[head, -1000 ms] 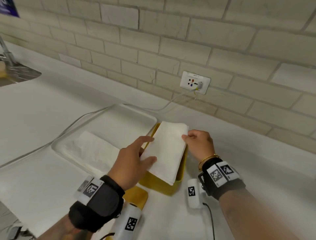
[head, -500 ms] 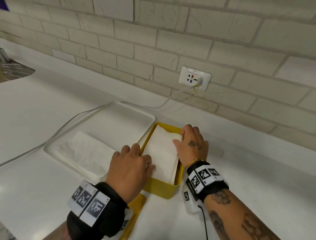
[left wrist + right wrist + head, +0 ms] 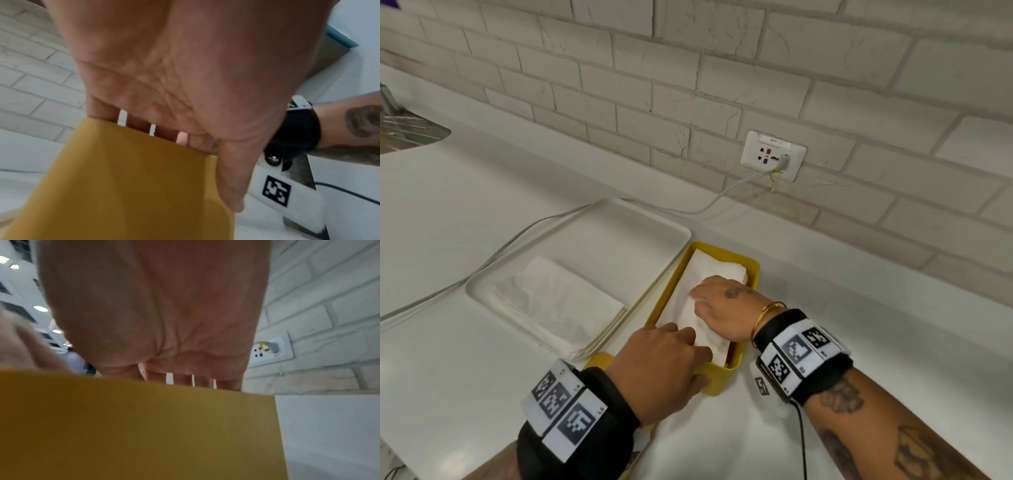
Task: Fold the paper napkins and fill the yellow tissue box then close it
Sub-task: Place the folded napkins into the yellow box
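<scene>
The yellow tissue box (image 3: 752,271) stands on the white counter, lid off, with folded white napkins (image 3: 705,270) stacked inside. My left hand (image 3: 667,359) is at the box's near end, fingers reaching down inside onto the napkins and thumb along the outside of the front wall. My right hand (image 3: 726,308) lies palm down over the middle of the box, pressing the top napkin with straight fingers. In the left wrist view the left hand (image 3: 185,73) dips behind the yellow box wall (image 3: 133,186). In the right wrist view the right hand (image 3: 154,305) does the same behind the box wall (image 3: 133,426).
A white tray (image 3: 619,219) left of the box holds a stack of unfolded napkins (image 3: 561,305). The yellow lid (image 3: 599,359) lies near my left wrist. A wall outlet (image 3: 774,156) with a cable (image 3: 722,195) sits behind; a sink (image 3: 407,130) is far left.
The folded napkin held above the box a second ago now lies inside it. Both hands came down onto it, and the right hand slid toward the box's middle.
</scene>
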A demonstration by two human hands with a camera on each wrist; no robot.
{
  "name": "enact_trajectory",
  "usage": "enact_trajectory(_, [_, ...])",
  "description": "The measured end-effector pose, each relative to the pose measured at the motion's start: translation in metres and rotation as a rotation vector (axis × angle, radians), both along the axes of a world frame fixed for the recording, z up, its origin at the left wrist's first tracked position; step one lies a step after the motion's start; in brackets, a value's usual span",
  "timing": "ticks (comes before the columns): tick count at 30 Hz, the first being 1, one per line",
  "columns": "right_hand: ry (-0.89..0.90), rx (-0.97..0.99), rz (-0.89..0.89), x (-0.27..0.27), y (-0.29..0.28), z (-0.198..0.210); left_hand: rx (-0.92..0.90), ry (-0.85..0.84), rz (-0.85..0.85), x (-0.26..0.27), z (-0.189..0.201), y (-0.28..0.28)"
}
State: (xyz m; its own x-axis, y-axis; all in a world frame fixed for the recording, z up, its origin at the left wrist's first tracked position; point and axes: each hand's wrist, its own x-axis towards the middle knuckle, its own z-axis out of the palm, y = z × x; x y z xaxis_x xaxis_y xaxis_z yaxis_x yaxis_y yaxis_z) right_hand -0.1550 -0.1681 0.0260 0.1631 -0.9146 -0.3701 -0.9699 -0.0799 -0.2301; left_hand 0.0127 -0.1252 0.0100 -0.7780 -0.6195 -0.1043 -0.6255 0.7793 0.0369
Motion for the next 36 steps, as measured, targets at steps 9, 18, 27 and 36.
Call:
enact_trajectory(9, [0.213, 0.180, -0.200, 0.013, -0.020, -0.010, 0.054, -0.014, 0.005, 0.000, -0.002, -0.003])
enact_trajectory(18, [0.118, 0.099, -0.216, 0.009, -0.015, -0.002, 0.080, -0.037, 0.003, -0.004, 0.000, -0.004])
enact_trajectory(27, [-0.249, -0.269, -0.507, -0.115, 0.098, 0.032, 0.108, 0.461, -0.060, 0.009, -0.004, 0.002])
enact_trajectory(36, [0.019, 0.102, -0.745, -0.176, 0.232, -0.035, 0.245, 0.365, -0.378, -0.058, -0.015, 0.075])
